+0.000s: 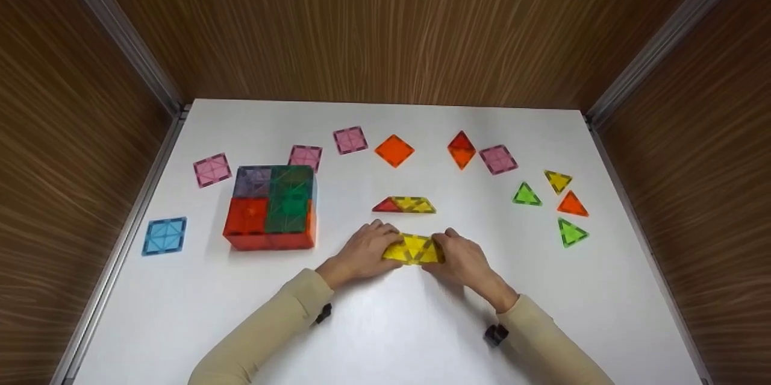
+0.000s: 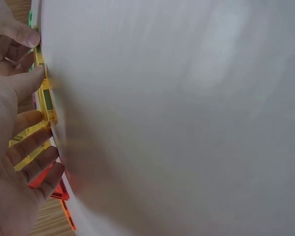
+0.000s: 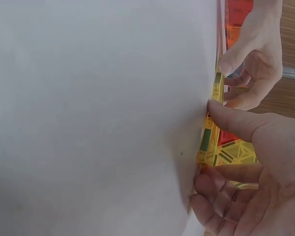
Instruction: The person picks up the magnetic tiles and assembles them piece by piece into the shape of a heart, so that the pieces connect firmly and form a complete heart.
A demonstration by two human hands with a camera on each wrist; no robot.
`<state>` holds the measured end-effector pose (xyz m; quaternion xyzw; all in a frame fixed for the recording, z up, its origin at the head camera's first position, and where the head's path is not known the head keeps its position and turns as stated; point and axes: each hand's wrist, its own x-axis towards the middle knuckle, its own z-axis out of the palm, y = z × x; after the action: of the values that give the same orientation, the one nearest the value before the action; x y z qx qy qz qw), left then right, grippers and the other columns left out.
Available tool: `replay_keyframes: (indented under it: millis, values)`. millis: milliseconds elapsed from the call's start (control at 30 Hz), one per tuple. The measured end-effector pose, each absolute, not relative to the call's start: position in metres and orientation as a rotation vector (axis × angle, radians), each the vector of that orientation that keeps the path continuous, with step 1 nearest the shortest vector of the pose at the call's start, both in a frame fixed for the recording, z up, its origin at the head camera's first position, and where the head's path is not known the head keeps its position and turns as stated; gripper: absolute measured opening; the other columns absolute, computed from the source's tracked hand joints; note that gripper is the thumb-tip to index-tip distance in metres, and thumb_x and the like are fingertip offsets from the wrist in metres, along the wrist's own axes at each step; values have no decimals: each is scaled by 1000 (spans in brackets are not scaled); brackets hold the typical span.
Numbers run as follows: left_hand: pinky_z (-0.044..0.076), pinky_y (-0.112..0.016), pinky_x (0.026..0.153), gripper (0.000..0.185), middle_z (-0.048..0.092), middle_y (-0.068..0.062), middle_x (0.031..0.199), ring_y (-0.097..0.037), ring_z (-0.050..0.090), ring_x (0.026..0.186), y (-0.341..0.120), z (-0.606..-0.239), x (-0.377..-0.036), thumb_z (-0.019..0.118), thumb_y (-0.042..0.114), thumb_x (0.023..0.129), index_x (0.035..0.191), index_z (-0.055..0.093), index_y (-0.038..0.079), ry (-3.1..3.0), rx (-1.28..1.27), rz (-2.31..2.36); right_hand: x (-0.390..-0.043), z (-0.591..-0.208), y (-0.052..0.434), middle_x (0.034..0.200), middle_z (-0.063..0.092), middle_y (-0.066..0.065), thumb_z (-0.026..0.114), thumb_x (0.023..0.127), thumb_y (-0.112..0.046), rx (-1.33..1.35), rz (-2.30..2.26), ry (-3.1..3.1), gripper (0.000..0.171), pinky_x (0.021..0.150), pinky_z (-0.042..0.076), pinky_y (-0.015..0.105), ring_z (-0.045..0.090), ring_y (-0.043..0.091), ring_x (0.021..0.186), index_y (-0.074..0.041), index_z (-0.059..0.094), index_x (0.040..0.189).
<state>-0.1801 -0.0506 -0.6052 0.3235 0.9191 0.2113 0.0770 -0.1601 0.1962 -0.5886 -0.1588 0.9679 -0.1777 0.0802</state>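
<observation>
Several yellow triangular magnetic tiles (image 1: 414, 247), joined edge to edge in a strip, lie between my two hands at the front middle. My left hand (image 1: 363, 250) pinches the strip's left end, its thumb at the near edge. At the other end, my right hand (image 1: 462, 257) grips it between thumb and fingers. In the left wrist view the left hand's lower fingers (image 2: 41, 164) are spread beside the strip. Just beyond the hands, a flat trapezoid of red and yellow triangle tiles (image 1: 405, 205) rests on the table.
A box of red, green and purple tiles (image 1: 269, 207) stands left of my hands. A blue square tile (image 1: 164, 236) lies farther left. Pink squares (image 1: 350, 140) and an orange square (image 1: 394, 150) lie at the back, a red-orange diamond (image 1: 462, 157) beside them. Loose triangles (image 1: 527, 194) lie right.
</observation>
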Motion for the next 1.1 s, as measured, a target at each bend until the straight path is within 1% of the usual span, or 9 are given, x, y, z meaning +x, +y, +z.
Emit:
replay_keyframes:
  millis: [167, 333, 467, 567, 667, 767, 833, 933, 1100]
  values:
    - [49, -40, 101, 55, 66, -3, 136, -24, 55, 120, -50, -604, -181, 75, 43, 97, 142, 64, 16, 2757, 960, 643, -163, -589, 197, 97, 65, 6, 95, 79, -32, -470, -607, 2880, 54, 75, 57, 37, 56, 15, 78, -5, 70, 118]
    - [50, -42, 108, 63, 59, -8, 136, -24, 54, 122, -49, -604, -179, 79, 36, 95, 149, 58, 13, 2704, 884, 757, -165, -591, 196, 99, 65, 6, 96, 76, -29, -464, -676, 2859, 59, 78, 58, 39, 58, 16, 81, -6, 63, 120]
    - [49, -45, 114, 76, 48, -12, 137, -27, 56, 125, -48, -604, -177, 81, 22, 94, 159, 44, 10, 2631, 781, 931, -167, -591, 195, 101, 71, 8, 92, 82, -20, -444, -805, 2834, 54, 82, 59, 42, 64, 18, 86, -7, 60, 123]
    - [51, -47, 112, 81, 46, -13, 135, -29, 58, 123, -49, -604, -178, 80, 15, 94, 163, 37, 9, 2609, 725, 1033, -171, -588, 196, 100, 73, 8, 87, 87, -12, -430, -907, 2804, 45, 81, 58, 41, 65, 18, 86, -6, 63, 125]
    - [54, -44, 103, 65, 56, -12, 127, -25, 61, 111, -50, -604, -179, 78, 16, 96, 153, 49, 9, 2623, 692, 1094, -173, -587, 197, 101, 74, 7, 82, 90, -6, -454, -964, 2797, 33, 78, 55, 36, 64, 17, 85, -7, 69, 120]
    - [54, -35, 90, 35, 66, -8, 113, -16, 60, 96, -52, -602, -180, 77, 20, 98, 129, 65, 9, 2661, 697, 1134, -172, -588, 199, 100, 75, 5, 81, 91, -6, -516, -995, 2826, 22, 75, 53, 31, 64, 15, 84, -9, 75, 112]
    - [51, -30, 83, 20, 68, -5, 102, -13, 57, 88, -52, -601, -181, 76, 21, 98, 113, 71, 10, 2699, 721, 1157, -171, -589, 200, 99, 75, 3, 81, 91, -8, -560, -1015, 2858, 16, 74, 54, 30, 66, 16, 85, -11, 77, 106]
    - [52, -27, 77, 12, 70, -4, 95, -12, 59, 83, -53, -600, -181, 76, 21, 98, 104, 75, 11, 2743, 771, 1193, -171, -589, 201, 96, 75, 1, 82, 91, -13, -594, -1031, 2895, 11, 74, 55, 29, 68, 16, 85, -12, 79, 101]
    - [55, -29, 77, 11, 74, -4, 93, -14, 65, 83, -55, -597, -184, 77, 21, 97, 101, 78, 11, 2784, 824, 1206, -175, -588, 201, 94, 77, -1, 83, 91, -18, -626, -1017, 2919, 9, 73, 56, 28, 69, 14, 83, -15, 81, 99]
